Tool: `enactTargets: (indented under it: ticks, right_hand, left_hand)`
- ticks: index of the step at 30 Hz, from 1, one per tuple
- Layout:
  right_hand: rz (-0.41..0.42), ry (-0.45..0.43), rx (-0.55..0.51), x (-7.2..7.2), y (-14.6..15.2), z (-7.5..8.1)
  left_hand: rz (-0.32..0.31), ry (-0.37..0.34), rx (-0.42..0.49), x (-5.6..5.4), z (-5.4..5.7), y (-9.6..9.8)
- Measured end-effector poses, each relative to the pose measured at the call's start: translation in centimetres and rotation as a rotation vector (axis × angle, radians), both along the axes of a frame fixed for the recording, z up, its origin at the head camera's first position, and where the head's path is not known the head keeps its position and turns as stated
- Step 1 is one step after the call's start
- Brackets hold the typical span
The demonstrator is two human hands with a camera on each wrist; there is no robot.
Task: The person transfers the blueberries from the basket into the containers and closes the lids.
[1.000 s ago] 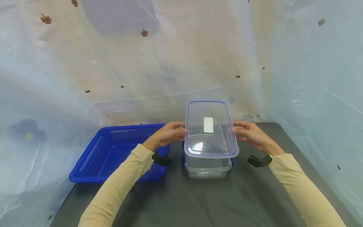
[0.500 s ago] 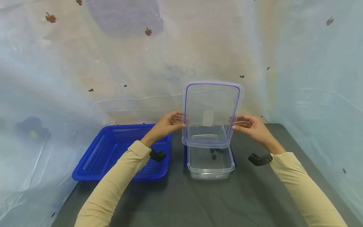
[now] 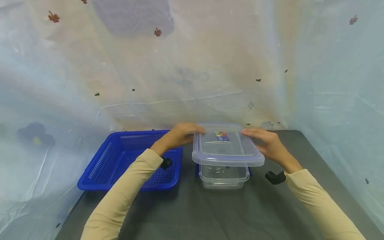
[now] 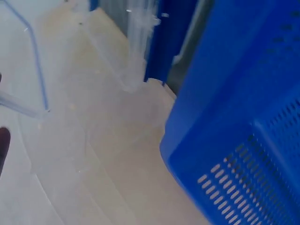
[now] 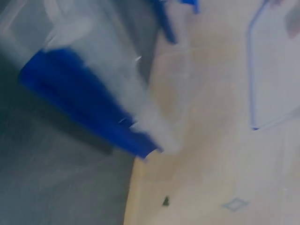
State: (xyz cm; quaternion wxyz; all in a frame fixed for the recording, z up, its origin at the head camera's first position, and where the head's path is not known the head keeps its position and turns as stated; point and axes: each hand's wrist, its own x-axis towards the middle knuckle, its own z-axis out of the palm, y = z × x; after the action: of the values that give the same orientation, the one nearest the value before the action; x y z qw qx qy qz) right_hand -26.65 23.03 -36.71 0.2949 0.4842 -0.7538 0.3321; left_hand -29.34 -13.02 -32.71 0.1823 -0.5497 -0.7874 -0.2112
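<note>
A clear plastic lid (image 3: 222, 150) with a blue seal line and a small coloured label spans both hands, raised above a clear food container (image 3: 223, 184). My left hand (image 3: 181, 135) holds the lid by its left edge. At the opposite edge, my right hand (image 3: 270, 143) grips it with the thumb beneath. The container stands open at the front, and the lid covers its back part in the head view. Blue plastic (image 5: 75, 93) shows along the container's side in the right wrist view. In the left wrist view, a corner of the lid's blue line (image 4: 38, 65) appears at the left.
Left of the container, a blue perforated basket (image 3: 99, 187) sits on the dark grey tabletop (image 3: 192, 213). Its rim comes close under my left wrist. Behind the table hangs a pale patterned sheet (image 3: 192, 83), which also runs along both sides.
The lid has been turned over: its far edge tipped up, then down, and the coloured label now faces up instead of the white back. Both hands kept hold of it.
</note>
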Motion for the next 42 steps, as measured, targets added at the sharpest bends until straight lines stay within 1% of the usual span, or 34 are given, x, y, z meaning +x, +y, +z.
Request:
enactTargets:
  ticks: [1,4,5,8,10,11,13,15,18,20,22,24,26,29,32,34,37,42]
  right_hand:
    - [0.002,0.031,0.022,-0.5,0.1,-0.6]
    - [-0.032,0.134,0.102,-0.9,-0.1,-1.2]
    - [-0.042,0.156,0.129,-1.1,-0.1,-1.4]
    - [-0.079,0.207,0.193,-1.5,-0.4,-2.1]
    - [-0.098,0.226,0.225,-1.7,-0.5,-2.7]
    - [-0.102,0.227,0.236,-1.9,-0.6,-2.9]
    - [-0.112,0.227,0.257,-2.1,-0.7,-3.4]
    - [-0.125,0.221,0.280,-2.3,-0.7,-3.7]
    - [-0.160,0.204,0.322,-2.5,-0.7,-4.2]
    - [-0.192,0.189,0.350,-2.7,-0.7,-4.6]
    - [-0.224,0.172,0.374,-2.8,-0.7,-4.9]
    - [-0.252,0.154,0.395,-2.8,-0.8,-5.2]
    - [-0.271,0.138,0.416,-2.8,-0.9,-5.4]
    - [-0.287,0.116,0.449,-2.9,-1.1,-5.6]
    - [-0.298,0.100,0.474,-3.1,-1.3,-5.7]
    - [-0.302,0.084,0.485,-3.2,-1.5,-5.7]
    - [-0.308,0.057,0.492,-3.3,-1.6,-5.7]
    - [-0.316,0.007,0.505,-3.2,-1.8,-5.7]
  left_hand:
    - [0.012,0.052,-0.041,0.0,0.0,0.2]
    - [0.086,0.243,-0.195,-0.1,-0.2,0.9]
    - [0.112,0.317,-0.254,-0.1,-0.3,1.1]
    - [0.176,0.505,-0.437,-0.3,-0.7,1.6]
    - [0.200,0.574,-0.546,-0.4,-1.1,1.8]
    - [0.211,0.596,-0.589,-0.5,-1.3,1.9]
    - [0.226,0.608,-0.649,-0.7,-1.8,2.1]
    - [0.243,0.607,-0.684,-0.9,-2.2,2.3]
    - [0.274,0.598,-0.711,-1.5,-2.9,2.6]
    - [0.284,0.593,-0.725,-1.8,-3.3,3.0]
    - [0.285,0.586,-0.731,-2.2,-3.8,3.3]
    - [0.281,0.558,-0.735,-2.4,-4.2,3.6]
    - [0.288,0.518,-0.744,-2.5,-4.5,3.8]
    - [0.308,0.436,-0.745,-2.7,-4.8,4.0]
    - [0.319,0.393,-0.737,-3.0,-5.1,4.2]
    - [0.319,0.385,-0.729,-3.1,-5.2,4.2]
    - [0.317,0.390,-0.732,-3.3,-5.5,4.2]
    - [0.318,0.378,-0.749,-3.2,-6.0,4.1]
